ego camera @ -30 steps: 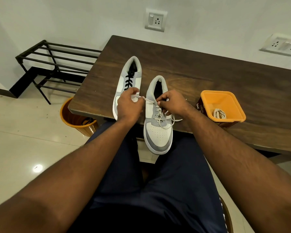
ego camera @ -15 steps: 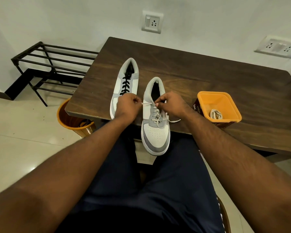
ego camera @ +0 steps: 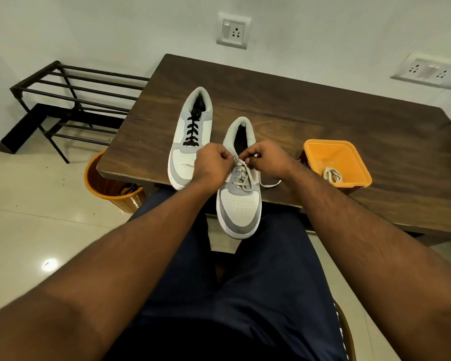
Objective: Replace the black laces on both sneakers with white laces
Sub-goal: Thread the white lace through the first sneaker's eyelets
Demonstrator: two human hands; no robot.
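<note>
On the dark wooden table [ego camera: 310, 105], a black-laced sneaker [ego camera: 190, 136] is seen left of a sneaker [ego camera: 238, 204] overhanging the near edge, whose white lace [ego camera: 241, 175] is pinched by left hand [ego camera: 212, 165] and right hand [ego camera: 270, 160].

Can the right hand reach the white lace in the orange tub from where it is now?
Probably yes. The white lace lies uncovered in the open orange tub, just beside the right hand, with bare table between them. But that hand pinches the lace on the near sneaker and must release it first.
</note>
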